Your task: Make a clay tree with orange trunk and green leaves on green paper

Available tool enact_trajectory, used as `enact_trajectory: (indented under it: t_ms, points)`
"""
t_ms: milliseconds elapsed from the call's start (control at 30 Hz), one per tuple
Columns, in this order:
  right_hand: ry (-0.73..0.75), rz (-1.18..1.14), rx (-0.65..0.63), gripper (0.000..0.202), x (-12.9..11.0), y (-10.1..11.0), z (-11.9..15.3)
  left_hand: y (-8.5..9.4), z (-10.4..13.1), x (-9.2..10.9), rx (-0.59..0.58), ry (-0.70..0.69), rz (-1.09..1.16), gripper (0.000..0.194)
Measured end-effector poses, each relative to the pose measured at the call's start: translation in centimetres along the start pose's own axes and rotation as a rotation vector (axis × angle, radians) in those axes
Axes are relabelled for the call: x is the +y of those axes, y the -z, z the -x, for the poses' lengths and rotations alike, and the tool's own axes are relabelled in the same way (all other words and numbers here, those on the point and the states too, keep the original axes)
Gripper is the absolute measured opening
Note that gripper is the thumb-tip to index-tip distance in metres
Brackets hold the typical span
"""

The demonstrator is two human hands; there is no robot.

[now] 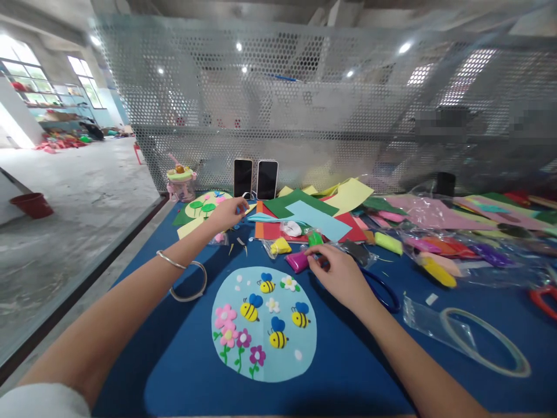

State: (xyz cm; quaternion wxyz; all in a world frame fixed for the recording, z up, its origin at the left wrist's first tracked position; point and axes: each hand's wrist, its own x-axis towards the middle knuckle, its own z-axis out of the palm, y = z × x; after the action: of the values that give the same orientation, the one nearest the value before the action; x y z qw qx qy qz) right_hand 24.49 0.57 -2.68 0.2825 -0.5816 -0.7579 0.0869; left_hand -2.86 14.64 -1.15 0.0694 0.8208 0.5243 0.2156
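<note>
A light blue paper circle lies on the blue table, decorated with clay bees, flowers and white dots. Beyond it, my left hand is raised near the round tree picture; its fingers are bent together, and what they hold, if anything, is too small to name. My right hand touches the magenta clay packet with thumb and fingers curved apart. Green clay sits just behind those fingers, and a yellow clay packet lies to the left.
Two phones stand against the perforated metal panel. Coloured paper sheets are piled behind the clay. Blue-handled scissors lie beside my right wrist. Clear tape rings, clay packets and red-handled scissors are on the right. A lidded cup stands back left.
</note>
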Motion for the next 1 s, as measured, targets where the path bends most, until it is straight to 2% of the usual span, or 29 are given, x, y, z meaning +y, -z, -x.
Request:
enact_trajectory:
  t_ms: [167,333,600,800,1000]
  points:
    - [0.080,0.004,-0.014,0.028,2.6,-1.5,-0.5,-2.8,-0.3,-0.2,-0.129,0.057,-0.105,0.026]
    - [0.112,-0.054,-0.044,0.032,3.5,-2.1,-0.6,-4.4,-0.3,-0.3,-0.190,0.094,-0.214,0.030]
    - [0.089,-0.137,-0.053,0.029,3.4,-2.1,-0.5,-3.4,0.9,-0.3,-0.226,-0.034,-0.315,0.024]
    - [0.085,-0.166,-0.040,0.029,3.0,-2.0,-0.3,-2.6,2.1,-0.4,-0.142,-0.090,-0.350,0.044]
    - [0.085,-0.171,-0.002,0.029,3.1,-1.9,-0.2,-3.3,2.3,-0.9,-0.155,-0.140,-0.402,0.042]
